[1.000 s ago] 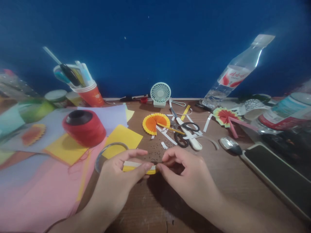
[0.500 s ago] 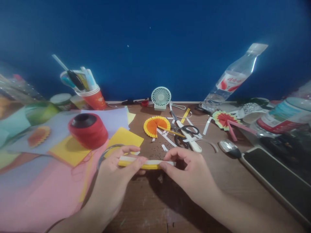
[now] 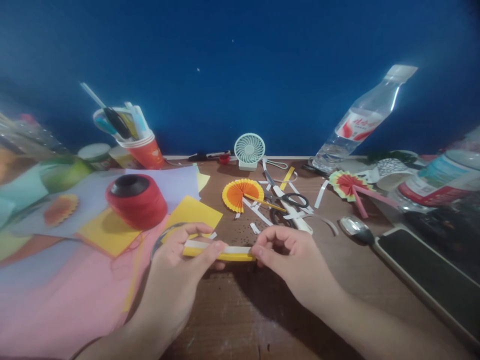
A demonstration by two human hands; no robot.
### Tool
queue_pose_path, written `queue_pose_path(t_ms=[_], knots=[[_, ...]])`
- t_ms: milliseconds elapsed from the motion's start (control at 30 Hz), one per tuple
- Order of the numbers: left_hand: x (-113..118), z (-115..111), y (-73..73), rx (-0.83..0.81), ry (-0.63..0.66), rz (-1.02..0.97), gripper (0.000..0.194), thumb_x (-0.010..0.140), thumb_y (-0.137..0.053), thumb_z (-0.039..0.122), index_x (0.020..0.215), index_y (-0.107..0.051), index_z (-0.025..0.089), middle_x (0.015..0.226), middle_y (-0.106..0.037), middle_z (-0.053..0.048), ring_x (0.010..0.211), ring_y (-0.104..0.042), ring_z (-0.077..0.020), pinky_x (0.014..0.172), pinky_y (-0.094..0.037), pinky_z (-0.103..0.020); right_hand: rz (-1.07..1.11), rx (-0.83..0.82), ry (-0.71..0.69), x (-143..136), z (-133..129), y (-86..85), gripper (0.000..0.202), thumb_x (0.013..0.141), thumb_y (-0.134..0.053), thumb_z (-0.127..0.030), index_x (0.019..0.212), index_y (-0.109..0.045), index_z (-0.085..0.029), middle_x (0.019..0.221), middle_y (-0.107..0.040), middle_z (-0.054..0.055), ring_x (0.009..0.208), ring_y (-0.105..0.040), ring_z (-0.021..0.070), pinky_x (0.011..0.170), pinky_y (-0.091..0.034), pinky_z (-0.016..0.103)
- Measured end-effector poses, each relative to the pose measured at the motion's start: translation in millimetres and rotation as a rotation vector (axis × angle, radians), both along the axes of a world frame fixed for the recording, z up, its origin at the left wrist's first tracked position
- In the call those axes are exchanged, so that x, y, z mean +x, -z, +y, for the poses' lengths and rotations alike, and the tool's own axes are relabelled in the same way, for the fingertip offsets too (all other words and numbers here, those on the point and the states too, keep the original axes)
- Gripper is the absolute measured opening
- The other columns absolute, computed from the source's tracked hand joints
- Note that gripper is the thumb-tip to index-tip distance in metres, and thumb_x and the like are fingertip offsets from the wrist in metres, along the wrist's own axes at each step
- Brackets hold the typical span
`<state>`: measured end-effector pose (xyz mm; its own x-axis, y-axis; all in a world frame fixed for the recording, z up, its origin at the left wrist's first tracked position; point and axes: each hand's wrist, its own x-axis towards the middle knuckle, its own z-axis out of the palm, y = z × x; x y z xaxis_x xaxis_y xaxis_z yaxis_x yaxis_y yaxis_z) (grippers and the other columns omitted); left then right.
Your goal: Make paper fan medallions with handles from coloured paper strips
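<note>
i see left hand [image 3: 182,265] and right hand [image 3: 294,257] pinching yellow-and-white paper [image 3: 237,252] before the mint fan [image 3: 249,149]; right of it, red lettering [image 3: 365,121] on the bottle [image 3: 378,100] blurs.

Between left hand [image 3: 187,265] and right hand [image 3: 288,255], above the front centre of the worktop [image 3: 228,315]: a paper strip [image 3: 213,252]. Beyond, at centre, a paper rosette [image 3: 243,194]; just right of it, scissors [image 3: 297,200] crossing a knife [image 3: 300,223] among paper offcuts [image 3: 264,216]. Behind these, near the wall [image 3: 225,75], an electric fan [image 3: 249,148]. At left, spread on the worktop, paper sheets [image 3: 67,300], with a thread spool [image 3: 138,207] on top and, farther left, a second rosette [image 3: 62,210] on them. Behind the spool, a cup [image 3: 147,154] with pens [image 3: 122,124] in it. At back right, near the wall, a bottle [image 3: 360,122]; before it, a third rosette [image 3: 345,185]; farther right, another bottle [image 3: 438,180]. In front of these, right of the right hand, a phone [image 3: 427,265].
</note>
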<state>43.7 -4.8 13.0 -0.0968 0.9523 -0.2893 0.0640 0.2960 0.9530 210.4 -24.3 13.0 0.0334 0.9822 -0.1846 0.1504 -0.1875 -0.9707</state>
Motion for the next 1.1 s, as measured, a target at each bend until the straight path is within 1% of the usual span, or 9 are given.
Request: queue_pose_path(t_ms=[100, 200, 300, 367, 400, 533, 667, 867, 1100], knots=[[-1, 0, 0.1, 0.0, 0.007, -0.02, 0.025, 0.066, -0.066, 0.024, 0.086, -0.051, 0.024, 0.063, -0.062, 0.004, 0.051, -0.06, -0.0104, 0.046, -0.048, -0.016, 0.033, 0.019, -0.008, 1, -2, 0.1, 0.01, 0.073, -0.056, -0.023, 0.065, -0.056, -0.017, 0.054, -0.057, -0.003, 0.049, -0.048, 0.0082, 0.045, -0.036, 0.019], [-1, -1, -0.4, 0.01, -0.01, -0.007, 0.025, 0.066, -0.066, 0.024, 0.086, -0.051, 0.024, 0.065, -0.063, 0.004, 0.051, -0.06, -0.0101, 0.046, -0.047, -0.015, -0.018, 0.069, 0.037, 3, -5, 1.7, 0.015, 0.079, -0.05, -0.03, 0.087, -0.058, -0.02, 0.055, -0.058, -0.003, 0.05, -0.051, 0.0102, 0.046, -0.038, 0.02], [-2, -2, -0.6, 0.023, -0.002, 0.001, 0.025, 0.066, -0.066, 0.025, 0.086, -0.05, 0.024, 0.066, -0.063, 0.005, 0.051, -0.06, -0.01, 0.047, -0.047, -0.016, -0.114, 0.17, 0.099, 4, -7, 0.6, 0.021, 0.08, -0.05, -0.031, 0.098, -0.056, -0.023, 0.07, -0.062, -0.001, 0.058, -0.054, 0.0115, 0.05, -0.041, 0.021], [-2, -2, -0.8, 0.022, 0.063, 0.016, 0.029, 0.066, -0.066, 0.027, 0.089, -0.05, 0.024, 0.063, -0.063, 0.005, 0.051, -0.06, -0.0108, 0.048, -0.047, -0.017, -0.165, 0.256, 0.08, 4, -7, -2.5, 0.016, 0.079, -0.05, -0.027, 0.092, -0.059, -0.023, 0.082, -0.062, 0.0, 0.065, -0.054, 0.0113, 0.055, -0.042, 0.021], [-2, -3, -1.0, 0.022, 0.104, 0.035, 0.031, 0.065, -0.067, 0.028, 0.09, -0.049, 0.024, 0.061, -0.063, 0.006, 0.051, -0.061, -0.0115, 0.048, -0.047, -0.018, -0.184, 0.277, 0.046, 3, -6, -4.3, 0.013, 0.077, -0.052, -0.025, 0.087, -0.061, -0.022, 0.082, -0.062, 0.0, 0.066, -0.054, 0.0111, 0.056, -0.042, 0.021], [0, -7, -2.7, 0.059, 0.191, 0.152, 0.033, 0.063, -0.068, 0.027, 0.09, -0.05, 0.022, 0.053, -0.062, 0.006, 0.05, -0.061, -0.0143, 0.05, -0.048, -0.021, -0.233, 0.205, -0.135, -4, -6, -9.2, 0.003, 0.069, -0.06, -0.021, 0.068, -0.063, -0.019, 0.066, -0.059, -0.002, 0.063, -0.054, 0.0113, 0.057, -0.041, 0.021], [2, -9, -4.5, 0.059, 0.212, 0.173, 0.033, 0.064, -0.067, 0.028, 0.091, -0.05, 0.021, 0.056, -0.065, 0.003, 0.054, -0.063, -0.0168, 0.054, -0.049, -0.023, -0.279, 0.141, -0.134, -10, -8, -6.9, 0.01, 0.07, -0.057, -0.019, 0.06, -0.06, -0.019, 0.061, -0.06, -0.002, 0.06, -0.053, 0.0112, 0.056, -0.04, 0.022], [0, -7, -7.0, 0.047, 0.197, 0.109, 0.04, 0.065, -0.068, 0.031, 0.095, -0.043, 0.023, 0.057, -0.065, 0.004, 0.053, -0.063, -0.0151, 0.053, -0.047, -0.021, -0.233, 0.109, -0.149, -6, -6, -4.6, 0.011, 0.068, -0.054, -0.018, 0.058, -0.057, -0.018, 0.055, -0.056, -0.003, 0.053, -0.049, 0.0093, 0.048, -0.037, 0.019], [1, -3, -4.3, -0.015, 0.068, 0.008, 0.038, 0.064, -0.068, 0.026, 0.095, -0.046, 0.024, 0.063, -0.067, 0.003, 0.051, -0.062, -0.0138, 0.05, -0.046, -0.02, -0.175, 0.037, -0.172, 4, 0, -6.2, 0.01, 0.068, -0.052, -0.019, 0.059, -0.057, -0.017, 0.052, -0.051, -0.004, 0.046, -0.041, 0.0073, 0.043, -0.031, 0.019]])
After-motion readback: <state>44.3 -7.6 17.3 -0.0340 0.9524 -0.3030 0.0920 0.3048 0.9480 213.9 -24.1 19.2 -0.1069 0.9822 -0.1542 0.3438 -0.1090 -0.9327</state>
